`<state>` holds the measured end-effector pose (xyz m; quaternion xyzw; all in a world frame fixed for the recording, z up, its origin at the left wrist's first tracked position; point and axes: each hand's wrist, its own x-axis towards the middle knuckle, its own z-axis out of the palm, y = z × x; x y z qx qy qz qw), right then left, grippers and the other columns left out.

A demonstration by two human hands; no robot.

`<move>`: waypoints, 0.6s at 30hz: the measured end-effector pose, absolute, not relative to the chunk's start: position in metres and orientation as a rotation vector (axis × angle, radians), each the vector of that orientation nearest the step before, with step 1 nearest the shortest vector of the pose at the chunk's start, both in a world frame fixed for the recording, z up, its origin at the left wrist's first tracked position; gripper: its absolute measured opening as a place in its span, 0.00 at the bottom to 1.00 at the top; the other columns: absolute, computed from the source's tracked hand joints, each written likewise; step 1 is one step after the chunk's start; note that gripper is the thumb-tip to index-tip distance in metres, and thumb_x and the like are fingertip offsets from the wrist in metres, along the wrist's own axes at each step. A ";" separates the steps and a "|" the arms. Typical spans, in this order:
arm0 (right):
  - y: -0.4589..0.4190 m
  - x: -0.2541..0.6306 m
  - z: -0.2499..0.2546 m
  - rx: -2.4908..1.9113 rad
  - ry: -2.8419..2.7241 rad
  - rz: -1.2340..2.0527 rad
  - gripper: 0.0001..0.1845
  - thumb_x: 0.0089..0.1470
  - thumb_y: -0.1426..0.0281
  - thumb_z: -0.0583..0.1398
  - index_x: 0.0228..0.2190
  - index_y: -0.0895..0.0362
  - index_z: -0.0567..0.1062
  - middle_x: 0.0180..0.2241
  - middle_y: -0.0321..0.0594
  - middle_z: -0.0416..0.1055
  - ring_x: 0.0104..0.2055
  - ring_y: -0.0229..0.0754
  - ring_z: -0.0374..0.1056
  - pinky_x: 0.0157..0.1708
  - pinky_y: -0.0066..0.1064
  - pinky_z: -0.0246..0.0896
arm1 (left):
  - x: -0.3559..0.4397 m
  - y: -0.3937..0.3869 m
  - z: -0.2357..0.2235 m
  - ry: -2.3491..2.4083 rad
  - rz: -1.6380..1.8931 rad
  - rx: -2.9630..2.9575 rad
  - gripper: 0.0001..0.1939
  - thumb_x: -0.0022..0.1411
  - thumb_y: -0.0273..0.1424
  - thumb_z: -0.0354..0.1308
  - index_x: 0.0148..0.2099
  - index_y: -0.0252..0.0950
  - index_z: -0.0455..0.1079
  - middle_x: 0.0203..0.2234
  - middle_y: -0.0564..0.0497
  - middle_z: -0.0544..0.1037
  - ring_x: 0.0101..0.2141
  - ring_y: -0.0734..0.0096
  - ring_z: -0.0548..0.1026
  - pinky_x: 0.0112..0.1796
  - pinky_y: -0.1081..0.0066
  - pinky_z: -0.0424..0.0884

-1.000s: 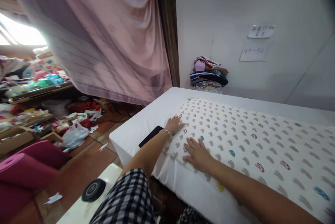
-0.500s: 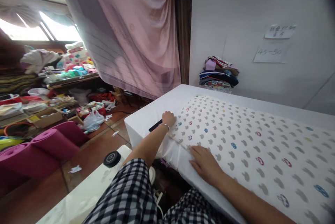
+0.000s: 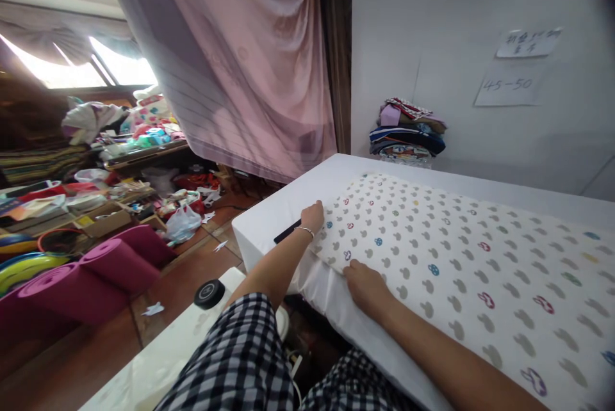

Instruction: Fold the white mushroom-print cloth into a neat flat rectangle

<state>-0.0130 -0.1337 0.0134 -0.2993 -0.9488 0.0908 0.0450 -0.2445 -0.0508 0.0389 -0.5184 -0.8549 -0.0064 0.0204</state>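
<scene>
White fabric (image 3: 423, 238) printed with grey bunny shapes and a few coloured motifs lies flat over a white-covered table (image 3: 269, 209). My left hand (image 3: 313, 216), with a bracelet at the wrist, is closed at the fabric's left edge; its fingertips are partly hidden. Closer to me, my right hand (image 3: 368, 286) has curled fingers gripping the fabric's near edge. A flat black bar (image 3: 287, 232) rests on the table beside my left wrist, partly covered by it.
A round black object (image 3: 209, 294) sits on a white surface (image 3: 158, 353) at lower left. Rolled pink mats (image 3: 103, 270), boxes and bags crowd the floor beyond. Folded clothes (image 3: 407, 132) are stacked behind the table by the wall. A pink curtain (image 3: 259, 59) hangs at the back.
My right hand has gone from lying flat with fingers stretched to curling round the fabric's near edge. My left hand's fingers have closed more, almost in place. The view has shifted slightly.
</scene>
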 end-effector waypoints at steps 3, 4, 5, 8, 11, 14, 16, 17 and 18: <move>-0.138 -0.017 0.015 -0.866 -2.898 0.318 0.14 0.57 0.79 0.48 0.37 0.59 0.71 0.41 0.46 0.68 0.39 0.44 0.65 0.33 0.31 0.58 | -0.252 -0.054 0.041 -2.657 0.014 -1.602 0.15 0.65 0.26 0.42 0.51 0.32 0.62 0.43 0.37 0.75 0.44 0.59 0.74 0.42 0.63 0.67; -0.139 -0.018 0.015 -0.859 -2.894 0.319 0.13 0.58 0.78 0.48 0.37 0.59 0.71 0.41 0.46 0.68 0.40 0.45 0.65 0.33 0.31 0.58 | -0.254 -0.055 0.040 -2.659 0.027 -1.603 0.14 0.65 0.26 0.42 0.51 0.32 0.63 0.43 0.37 0.75 0.44 0.59 0.75 0.41 0.63 0.67; -0.141 -0.018 0.014 -0.856 -2.890 0.319 0.13 0.58 0.77 0.48 0.37 0.59 0.71 0.41 0.47 0.67 0.40 0.45 0.65 0.33 0.32 0.58 | -0.256 -0.056 0.039 -2.658 0.037 -1.606 0.14 0.65 0.26 0.43 0.51 0.33 0.63 0.43 0.38 0.75 0.44 0.59 0.75 0.41 0.63 0.67; -0.144 -0.017 0.012 -0.811 -2.868 0.329 0.12 0.60 0.75 0.48 0.37 0.58 0.71 0.41 0.47 0.67 0.41 0.46 0.64 0.34 0.32 0.59 | -0.258 -0.057 0.036 -2.648 0.056 -1.604 0.15 0.64 0.26 0.43 0.50 0.33 0.64 0.44 0.38 0.75 0.44 0.59 0.74 0.41 0.63 0.68; -0.145 -0.016 0.009 -0.752 -2.846 0.302 0.12 0.58 0.76 0.48 0.37 0.58 0.71 0.40 0.47 0.67 0.41 0.47 0.63 0.34 0.33 0.59 | -0.257 -0.052 0.034 -2.616 0.049 -1.606 0.15 0.65 0.26 0.42 0.48 0.31 0.67 0.45 0.35 0.72 0.46 0.55 0.73 0.42 0.60 0.67; -0.146 -0.017 0.005 -0.725 -2.835 0.268 0.13 0.55 0.79 0.49 0.37 0.59 0.71 0.39 0.47 0.66 0.41 0.47 0.62 0.35 0.34 0.59 | -0.248 -0.036 0.034 -2.527 0.004 -1.690 0.16 0.66 0.30 0.41 0.49 0.31 0.67 0.48 0.36 0.70 0.51 0.54 0.68 0.47 0.58 0.64; -0.147 -0.017 0.003 -0.725 -2.829 0.273 0.13 0.56 0.79 0.49 0.37 0.59 0.71 0.39 0.47 0.66 0.41 0.47 0.62 0.35 0.34 0.58 | -0.238 -0.020 0.032 -2.446 -0.032 -1.818 0.17 0.67 0.32 0.40 0.52 0.34 0.66 0.51 0.40 0.69 0.53 0.59 0.66 0.50 0.61 0.62; -0.147 -0.017 0.003 -0.729 -2.826 0.282 0.12 0.56 0.78 0.49 0.37 0.58 0.71 0.40 0.46 0.66 0.41 0.47 0.62 0.35 0.34 0.58 | -0.232 -0.012 0.029 -2.405 -0.047 -1.891 0.18 0.68 0.34 0.40 0.53 0.37 0.65 0.53 0.43 0.68 0.54 0.62 0.65 0.52 0.63 0.60; -0.147 -0.017 0.002 -0.729 -2.825 0.294 0.12 0.57 0.77 0.50 0.38 0.58 0.71 0.40 0.46 0.67 0.41 0.47 0.62 0.35 0.34 0.58 | -0.226 -0.003 0.026 -2.369 -0.060 -1.956 0.18 0.68 0.36 0.40 0.55 0.39 0.64 0.55 0.46 0.67 0.55 0.65 0.63 0.53 0.66 0.59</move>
